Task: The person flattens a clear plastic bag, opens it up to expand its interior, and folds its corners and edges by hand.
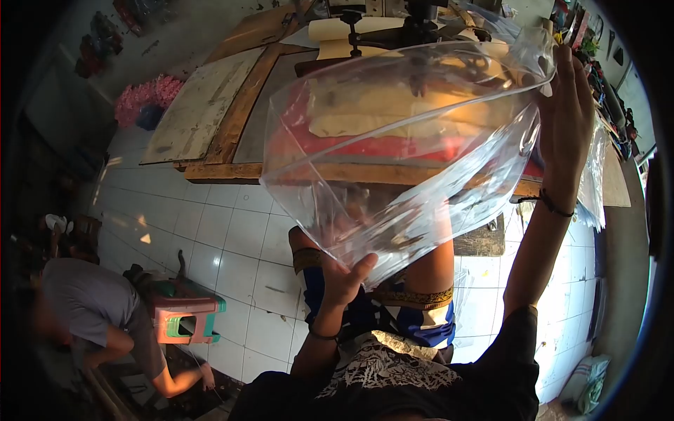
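A large clear plastic piece (400, 147), shaped like a bag or cover, is held up in front of me, spread between both hands. My right hand (565, 105) is raised at its upper right corner, fingers together against the plastic. Lower down, my left hand (344, 281) grips the bottom edge, its thumb showing and its other fingers seen dimly through the film. Behind the plastic, a red surface with a cream sheet (351, 112) lies on the wooden-edged table (232, 172).
A dark machine (421, 24) stands at the table's back. A pale board (203, 105) leans on its left part. At lower left a person (91, 302) bends beside pink and green stools (186, 316). Pink material (147, 98) lies at the upper left; plastic sheeting (595, 175) hangs at right.
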Tool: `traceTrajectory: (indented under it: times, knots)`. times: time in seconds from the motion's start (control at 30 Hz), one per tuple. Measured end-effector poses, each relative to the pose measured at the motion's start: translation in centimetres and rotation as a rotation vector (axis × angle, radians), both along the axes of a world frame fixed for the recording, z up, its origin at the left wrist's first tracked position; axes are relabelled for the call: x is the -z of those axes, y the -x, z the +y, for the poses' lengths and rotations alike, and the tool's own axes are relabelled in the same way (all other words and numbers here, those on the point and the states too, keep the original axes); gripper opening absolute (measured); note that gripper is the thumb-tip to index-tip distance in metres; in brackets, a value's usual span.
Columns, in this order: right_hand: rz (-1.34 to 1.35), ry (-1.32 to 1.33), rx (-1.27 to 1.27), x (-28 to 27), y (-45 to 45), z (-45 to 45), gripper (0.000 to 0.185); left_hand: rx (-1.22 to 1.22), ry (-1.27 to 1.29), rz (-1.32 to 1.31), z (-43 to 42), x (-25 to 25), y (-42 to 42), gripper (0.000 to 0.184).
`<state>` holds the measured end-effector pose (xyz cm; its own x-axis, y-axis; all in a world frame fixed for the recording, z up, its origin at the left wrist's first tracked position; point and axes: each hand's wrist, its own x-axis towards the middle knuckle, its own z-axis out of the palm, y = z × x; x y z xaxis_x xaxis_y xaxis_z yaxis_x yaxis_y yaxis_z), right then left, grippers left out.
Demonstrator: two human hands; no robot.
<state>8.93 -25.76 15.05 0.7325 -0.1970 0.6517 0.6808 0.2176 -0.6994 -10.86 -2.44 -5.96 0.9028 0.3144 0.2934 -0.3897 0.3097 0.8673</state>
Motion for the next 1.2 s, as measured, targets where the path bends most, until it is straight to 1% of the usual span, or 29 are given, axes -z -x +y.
traceTrajectory:
  times: [0.03,0.1,0.17,0.27,0.3,0.4,0.43,0.53,0.57,0.67,0.7,0.73,0.77,0.8,0.87,0.9,0.93,0.97,1.0,1.03,1.07,1.1,1.13,1.17,1.2]
  knots:
    - [0.008,-0.017,0.011,0.0,0.0,0.1,0.033,0.003,0.054,-0.017,0.2,-0.3,-0.2,0.082]
    - [0.019,-0.041,0.04,-0.1,0.1,0.1,0.034,0.128,-0.063,-0.027,1.0,-0.8,-0.3,0.082]
    - [0.022,-0.055,0.072,-0.3,0.4,0.0,0.034,0.281,-0.235,0.063,1.3,0.0,0.0,0.086]
    - [0.029,-0.076,0.091,-0.4,0.6,-0.3,0.034,0.155,-0.243,0.08,-0.1,1.9,0.3,0.09]
    - [0.078,-0.058,0.099,-0.3,0.6,-0.9,0.034,0.149,-0.163,0.2,-0.3,2.0,0.9,0.092]
    - [0.024,-0.057,0.11,-0.2,0.6,-2.0,0.035,0.0,0.027,-0.026,-0.4,1.4,-0.1,0.09]
    - [0.018,-0.057,0.092,-0.2,0.4,-2.5,0.036,-0.038,-0.047,-0.087,0.3,0.6,-0.6,0.082]
    - [0.015,-0.026,0.04,-0.3,0.4,-3.7,0.039,-0.161,-0.158,-0.167,2.5,-1.9,-1.2,0.075]
    - [-0.011,0.03,0.029,0.1,0.1,-4.8,0.042,-0.194,-0.143,-0.159,2.7,-3.5,-1.1,0.061]
    - [0.066,0.015,0.123,0.8,1.6,-5.5,0.046,-0.219,-0.231,-0.261,5.3,-5.7,-1.1,0.051]
    - [0.111,0.052,0.09,1.3,1.7,-6.5,0.048,-0.269,-0.27,-0.178,6.0,-7.5,-0.3,0.035]
    - [0.196,0.044,0.154,1.1,2.9,-5.7,0.048,-0.287,-0.343,-0.154,7.2,-8.6,0.1,0.032]
    - [0.171,0.073,0.119,2.2,2.1,-7.1,0.048,-0.307,-0.413,-0.128,8.5,-9.6,0.3,0.029]
    - [0.145,0.1,0.086,3.7,1.0,-8.5,0.048,-0.328,-0.442,-0.149,8.7,-11.1,0.3,0.026]
    - [0.181,0.107,0.09,4.7,1.5,-8.1,0.047,-0.372,-0.498,-0.19,9.3,-14.2,0.2,0.02]
    - [0.198,0.106,0.092,5.0,1.8,-7.9,0.047,-0.38,-0.511,-0.244,9.8,-15.5,0.2,0.021]
    - [0.216,0.171,0.094,5.1,2.3,-7.6,0.046,-0.387,-0.527,-0.296,10.4,-16.6,0.2,0.022]
    - [0.235,0.236,0.097,5.2,3.0,-7.1,0.045,-0.41,-0.596,-0.354,11.3,-17.6,0.4,0.021]
    - [0.254,0.302,0.1,5.1,3.5,-6.5,0.044,-0.392,-0.614,-0.345,12.2,-18.6,0.7,0.02]
    - [0.252,0.463,0.061,3.9,4.5,-5.8,0.04,-0.374,-0.63,-0.334,13.0,-19.5,1.2,0.019]
    - [0.207,0.48,0.112,4.2,4.4,-6.2,0.038,-0.355,-0.645,-0.319,13.5,-20.3,1.4,0.018]
    - [0.161,0.496,0.164,4.1,4.3,-6.4,0.037,-0.4,-0.632,-0.379,13.5,-20.9,1.2,0.017]
    - [0.117,0.508,0.217,3.9,4.3,-6.3,0.036,-0.423,-0.705,-0.363,13.5,-21.5,1.4,0.016]
    - [0.04,0.465,0.326,3.8,4.9,-6.2,0.035,-0.443,-0.78,-0.345,13.6,-22.1,1.8,0.016]
    - [-0.03,0.423,0.36,3.0,5.6,-5.6,0.034,-0.462,-0.855,-0.324,13.6,-22.6,2.0,0.016]
